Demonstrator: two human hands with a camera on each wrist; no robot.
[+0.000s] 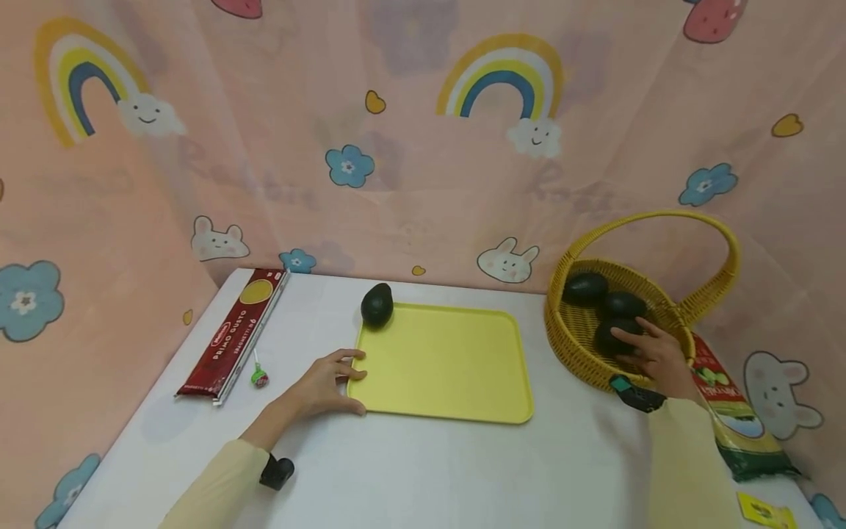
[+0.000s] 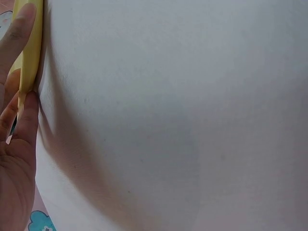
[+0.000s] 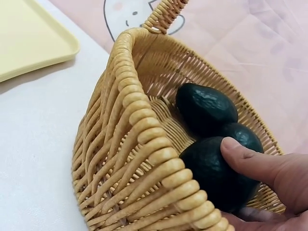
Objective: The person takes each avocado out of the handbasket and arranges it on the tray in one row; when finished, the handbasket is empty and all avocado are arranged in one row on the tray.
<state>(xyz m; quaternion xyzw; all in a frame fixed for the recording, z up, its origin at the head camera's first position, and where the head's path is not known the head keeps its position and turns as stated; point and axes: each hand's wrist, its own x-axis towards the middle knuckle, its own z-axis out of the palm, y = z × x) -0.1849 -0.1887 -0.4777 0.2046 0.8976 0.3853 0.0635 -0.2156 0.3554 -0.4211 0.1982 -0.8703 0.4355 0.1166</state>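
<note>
My right hand (image 1: 663, 361) reaches into a yellow wicker basket (image 1: 560, 344) and grips a dark avocado (image 3: 207, 163), with the thumb across its side. Two more avocados lie beside it: one (image 1: 585, 287) against the far wall, another (image 1: 624, 304) close behind the gripped one. At the left edge of a yellow tray (image 1: 443, 367), my left hand (image 1: 320, 386) holds the rim. In the left wrist view, the thumb and fingers lie on either side of that rim (image 2: 32, 53). A single avocado (image 1: 377, 306) rests on the tray's far left corner.
A red spaghetti packet (image 1: 231, 334) and a green-wrapped lollipop (image 1: 259, 376) lie left on the white table (image 1: 429, 470). Right of the basket are a red and green bag (image 1: 740, 419) and a small yellow packet (image 1: 765, 510). A patterned pink cloth (image 1: 410, 213) hangs behind.
</note>
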